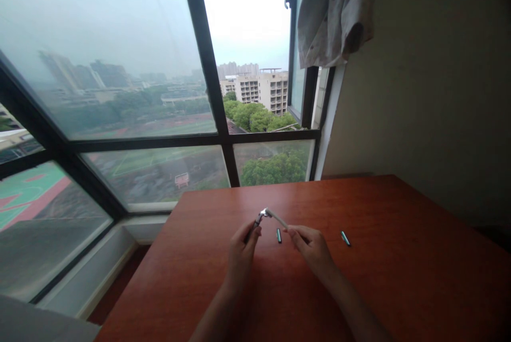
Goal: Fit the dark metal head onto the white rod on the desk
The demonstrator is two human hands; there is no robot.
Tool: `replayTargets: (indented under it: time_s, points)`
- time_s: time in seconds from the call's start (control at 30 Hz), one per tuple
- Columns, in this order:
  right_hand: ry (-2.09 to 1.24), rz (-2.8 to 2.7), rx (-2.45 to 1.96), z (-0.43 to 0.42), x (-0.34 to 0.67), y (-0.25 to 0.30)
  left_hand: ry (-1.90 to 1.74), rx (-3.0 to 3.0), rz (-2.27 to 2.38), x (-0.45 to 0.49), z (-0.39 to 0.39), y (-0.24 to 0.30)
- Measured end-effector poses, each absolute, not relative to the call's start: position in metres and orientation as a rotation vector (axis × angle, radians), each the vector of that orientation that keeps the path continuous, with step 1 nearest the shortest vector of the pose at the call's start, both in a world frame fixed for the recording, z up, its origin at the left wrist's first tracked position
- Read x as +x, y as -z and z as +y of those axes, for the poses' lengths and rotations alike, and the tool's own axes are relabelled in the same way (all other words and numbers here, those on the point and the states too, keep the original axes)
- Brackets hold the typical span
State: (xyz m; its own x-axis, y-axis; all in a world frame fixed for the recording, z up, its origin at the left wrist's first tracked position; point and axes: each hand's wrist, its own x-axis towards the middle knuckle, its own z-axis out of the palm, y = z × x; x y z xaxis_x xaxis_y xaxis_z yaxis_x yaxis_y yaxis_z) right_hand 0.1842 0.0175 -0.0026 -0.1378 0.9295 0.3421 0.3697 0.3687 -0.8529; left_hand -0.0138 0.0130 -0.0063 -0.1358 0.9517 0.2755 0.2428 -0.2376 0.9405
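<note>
Above the table, my left hand (243, 249) is closed round the dark grip of a razor (262, 215), whose silvery head end points up and to the right. Pinched in my right hand (313, 249) is a thin pale stick (278, 218). Its far tip meets the razor's head end, where the fine detail is too small to make out. Between and just beyond my hands a small green-and-black razor cartridge (278, 235) lies on the tabletop. Another razor cartridge (345, 238) lies farther right, beyond my right wrist.
The glossy reddish-brown table (191, 278) reaches to a dark-framed window (223, 139), with one pane open. A pale curtain (331, 17) hangs at the upper right, beside a bare wall (411, 91). The table's left edge drops to a low sill and floor.
</note>
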Motion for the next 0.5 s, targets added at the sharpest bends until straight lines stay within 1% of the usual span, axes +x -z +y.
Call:
replayTargets:
  time_s: [0.1,0.3,0.5]
  points:
    - [-0.771,-1.732,-1.117,0.017,0.186,0.001,-1.414,1.509,1.382,-0.017,0.014,0.005]
    - [-0.601,-1.766,-1.135,0.022,0.195,0.000,-1.353,1.743,1.251,-0.021,0.015,-0.007]
    - [-0.556,-1.888,-1.106,0.023,0.201,0.000,-1.373,1.815,1.278,-0.029,0.018,-0.008]
